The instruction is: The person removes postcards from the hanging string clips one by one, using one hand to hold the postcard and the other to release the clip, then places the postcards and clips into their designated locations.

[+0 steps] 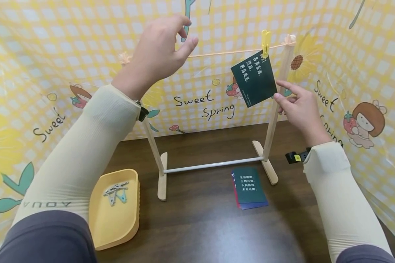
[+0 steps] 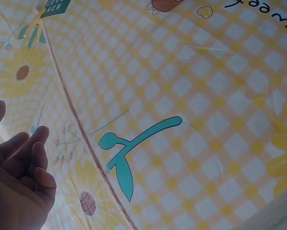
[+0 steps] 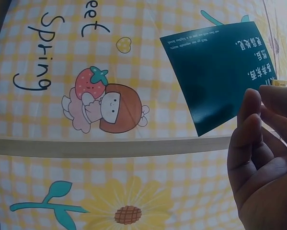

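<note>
A dark green card (image 1: 255, 80) with white writing hangs tilted from a yellow clothespin (image 1: 266, 42) on a pink string (image 1: 224, 53). My right hand (image 1: 299, 106) is at the card's right edge, thumb and index fingertips apart and right beside it. In the right wrist view the fingers (image 3: 251, 115) overlap the card's lower edge. My left hand (image 1: 161, 47) is raised in front of the string's left part, fingers loosely bent around nothing. The left wrist view shows that hand (image 2: 23, 187) beside the string, with the card far off at the top.
The string spans a wooden frame (image 1: 272, 120) with a white lower bar (image 1: 214, 165). Several cards (image 1: 250, 186) lie stacked on the dark table (image 1: 191, 219). At left, a yellow tray (image 1: 115, 226) holds several clothespins (image 1: 116, 191). A checked yellow cloth (image 1: 197, 131) surrounds the table.
</note>
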Demonstrator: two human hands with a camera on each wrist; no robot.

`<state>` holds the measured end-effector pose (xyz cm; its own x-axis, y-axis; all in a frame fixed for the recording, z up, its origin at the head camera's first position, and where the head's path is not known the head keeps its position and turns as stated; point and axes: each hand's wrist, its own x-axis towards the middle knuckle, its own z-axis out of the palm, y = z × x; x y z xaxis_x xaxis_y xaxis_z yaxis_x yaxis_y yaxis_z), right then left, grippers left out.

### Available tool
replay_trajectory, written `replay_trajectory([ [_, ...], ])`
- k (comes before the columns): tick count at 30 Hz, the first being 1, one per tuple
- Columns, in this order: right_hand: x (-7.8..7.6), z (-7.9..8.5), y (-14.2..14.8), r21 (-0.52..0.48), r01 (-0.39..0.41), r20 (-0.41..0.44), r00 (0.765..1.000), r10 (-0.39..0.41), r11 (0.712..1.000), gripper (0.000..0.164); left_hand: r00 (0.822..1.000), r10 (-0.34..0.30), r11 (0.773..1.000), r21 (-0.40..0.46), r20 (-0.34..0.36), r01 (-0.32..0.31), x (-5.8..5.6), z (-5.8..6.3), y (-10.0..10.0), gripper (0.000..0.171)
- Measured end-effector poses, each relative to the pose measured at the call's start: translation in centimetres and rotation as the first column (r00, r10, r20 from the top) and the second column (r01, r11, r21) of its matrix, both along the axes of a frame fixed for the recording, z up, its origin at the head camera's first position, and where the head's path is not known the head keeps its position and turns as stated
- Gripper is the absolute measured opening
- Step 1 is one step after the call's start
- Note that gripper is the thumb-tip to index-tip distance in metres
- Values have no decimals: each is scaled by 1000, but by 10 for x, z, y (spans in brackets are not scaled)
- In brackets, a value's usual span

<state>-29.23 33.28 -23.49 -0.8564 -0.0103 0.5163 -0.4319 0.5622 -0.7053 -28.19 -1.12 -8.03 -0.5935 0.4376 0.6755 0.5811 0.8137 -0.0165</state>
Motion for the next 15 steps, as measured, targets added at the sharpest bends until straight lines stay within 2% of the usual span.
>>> replay_trajectory([
  [7,-4,7,-3,2,5,-20,1000,-5,1000,44,999,21,1000,-15,39,-21,-6,5,9,52],
  [11,-4,6,-3,-6,2,-22,1000,-3,1000,44,999,6,1000,-15,36,-5,-10,5,16,51],
  [15,-6,6,-5,-14,-7,-15,1000,7,1000,44,999,16,1000,-21,37,-16,-12,5,21,51],
])
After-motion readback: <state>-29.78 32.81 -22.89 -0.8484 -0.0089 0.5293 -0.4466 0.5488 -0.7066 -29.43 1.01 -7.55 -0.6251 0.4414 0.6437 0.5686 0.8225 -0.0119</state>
